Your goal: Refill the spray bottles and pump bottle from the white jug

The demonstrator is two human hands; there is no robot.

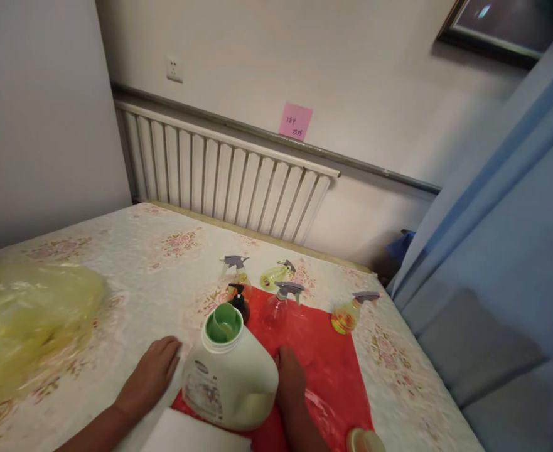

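Observation:
A large pale detergent jug stands in front of me on a red sheet, its green-lined mouth uncapped. At the jug's right side, my right hand is closed against it, its fingers partly hidden behind the jug. My left hand lies on the flowered tablecloth just left of the jug, holding nothing, fingers stretched out. Behind the jug are a dark pump bottle and a clear spray bottle. Farther back, an orange-tinted spray bottle stands and a yellow-green one is tilted over.
A spray bottle with yellow-orange liquid leans at the sheet's right edge. Crumpled yellow plastic covers the left. A white flat item and a pale round container sit nearest me. A radiator and blue curtain border the table.

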